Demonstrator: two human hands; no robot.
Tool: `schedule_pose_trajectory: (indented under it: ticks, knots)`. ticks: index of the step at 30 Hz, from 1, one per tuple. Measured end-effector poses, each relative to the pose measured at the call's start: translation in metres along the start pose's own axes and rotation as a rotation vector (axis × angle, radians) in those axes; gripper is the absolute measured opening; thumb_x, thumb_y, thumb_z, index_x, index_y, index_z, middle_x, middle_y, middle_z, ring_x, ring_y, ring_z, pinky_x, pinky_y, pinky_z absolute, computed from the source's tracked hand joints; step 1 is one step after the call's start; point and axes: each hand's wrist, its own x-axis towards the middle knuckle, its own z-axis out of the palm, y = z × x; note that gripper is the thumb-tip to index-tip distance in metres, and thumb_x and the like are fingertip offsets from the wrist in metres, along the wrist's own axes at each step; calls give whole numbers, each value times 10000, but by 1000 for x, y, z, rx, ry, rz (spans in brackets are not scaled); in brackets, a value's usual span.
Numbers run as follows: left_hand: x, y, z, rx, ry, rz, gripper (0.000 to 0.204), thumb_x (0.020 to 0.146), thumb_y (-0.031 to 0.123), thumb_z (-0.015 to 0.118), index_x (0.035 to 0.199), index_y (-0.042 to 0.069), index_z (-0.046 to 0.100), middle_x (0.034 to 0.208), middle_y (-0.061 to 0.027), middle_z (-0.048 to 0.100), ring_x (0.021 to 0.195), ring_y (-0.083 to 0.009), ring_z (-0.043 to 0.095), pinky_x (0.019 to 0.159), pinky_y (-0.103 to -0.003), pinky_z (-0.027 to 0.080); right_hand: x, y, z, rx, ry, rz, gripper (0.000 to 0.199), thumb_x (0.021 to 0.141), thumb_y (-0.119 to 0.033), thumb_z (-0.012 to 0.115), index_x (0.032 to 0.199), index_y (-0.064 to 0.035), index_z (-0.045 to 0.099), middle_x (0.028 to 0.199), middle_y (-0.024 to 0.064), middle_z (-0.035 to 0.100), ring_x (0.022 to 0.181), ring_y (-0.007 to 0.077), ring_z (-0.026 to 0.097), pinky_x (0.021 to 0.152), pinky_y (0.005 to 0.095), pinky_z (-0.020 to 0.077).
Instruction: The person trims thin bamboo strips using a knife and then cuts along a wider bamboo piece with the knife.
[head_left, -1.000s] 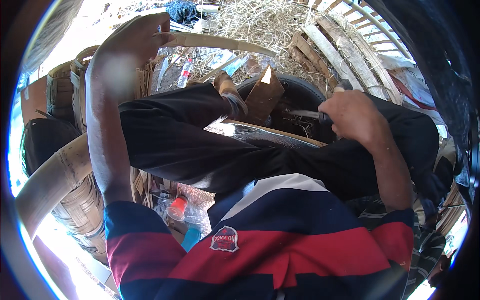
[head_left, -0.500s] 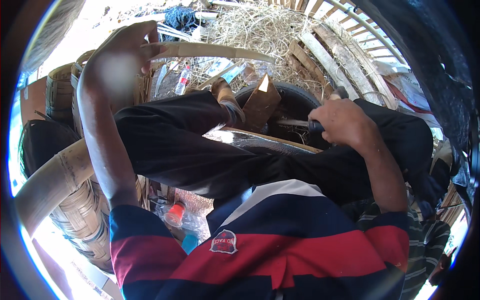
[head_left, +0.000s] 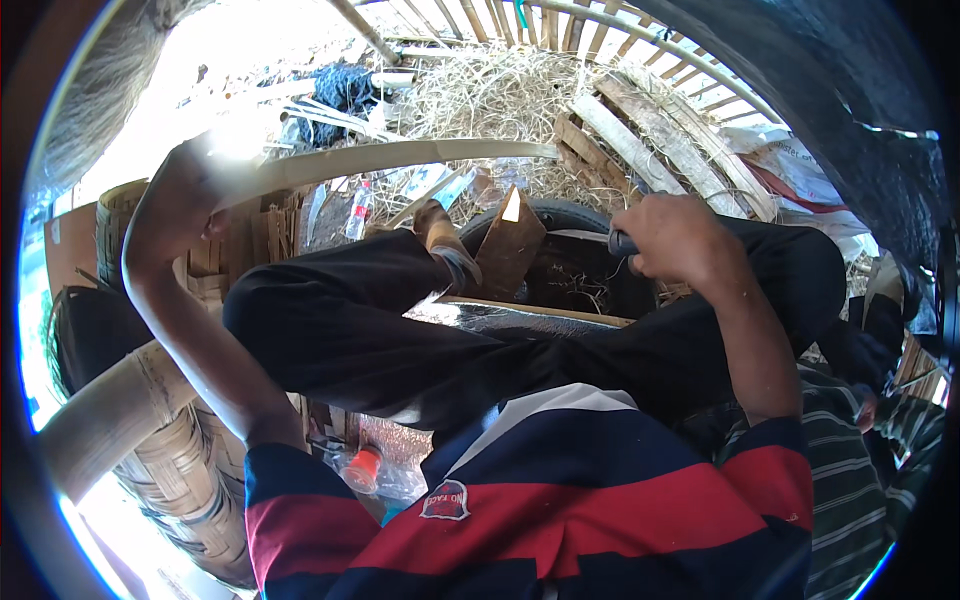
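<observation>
Pale, flat bamboo strip (head_left: 400, 158) runs rightward from the left hand (head_left: 195, 190), whose fingers pinch its end. The right hand (head_left: 680, 240) is fisted around a dark tool handle (head_left: 622, 243) above the black tyre (head_left: 570, 250).

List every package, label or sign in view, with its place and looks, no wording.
Plastic bottle: lying on the ground past the left knee, clear with a red and white label.
Clear plastic bag: low by the woven basket, crumpled, with an orange cap on it.
Shirt badge: on the chest, small, shield-shaped, red and white.
White sack: upper right, with red markings.
</observation>
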Motion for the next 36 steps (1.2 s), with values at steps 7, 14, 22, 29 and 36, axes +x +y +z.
schedule_pose_trajectory:
  ticks: [7, 14, 22, 29, 36]
  knots:
    - [-8, 18, -5, 62, -16, -77, 216, 870, 277, 603, 849, 92, 493, 501, 1, 458, 407, -66, 399, 396, -229, 285, -35, 35, -30, 218, 207, 124, 403, 684, -150, 704, 1076, -82, 635, 973, 147, 658, 941, 315, 621, 825, 391, 485]
    - [2, 16, 5, 96, 3, 15, 202, 876, 264, 589, 851, 84, 498, 518, -13, 486, 433, -62, 411, 416, -233, 292, -56, 50, -41, 243, 298, 367, 410, 700, -130, 680, 1105, -84, 630, 1073, 142, 639, 1003, 292, 612, 876, 372, 469]
    - [8, 28, 14, 152, 15, 12, 168, 877, 224, 566, 862, 69, 504, 510, -14, 491, 440, -67, 415, 428, -239, 293, -61, 66, -27, 208, 358, 385, 431, 703, -153, 681, 1127, -101, 621, 1077, 159, 633, 1006, 301, 608, 884, 372, 463]
    - [10, 26, 16, 106, 13, 99, 151, 878, 214, 562, 866, 73, 510, 514, -12, 491, 442, -56, 408, 433, -230, 295, -62, 55, -36, 290, 250, 364, 456, 697, -169, 691, 1142, -104, 618, 1090, 159, 630, 1009, 298, 609, 882, 364, 465]
    - [18, 19, 27, 57, 67, 205, 170, 887, 240, 576, 877, 79, 522, 518, 2, 479, 464, -50, 405, 457, -220, 306, -61, 62, -26, 240, 304, 379, 438, 711, -154, 682, 1139, -90, 615, 1090, 150, 633, 1015, 295, 607, 884, 367, 465]
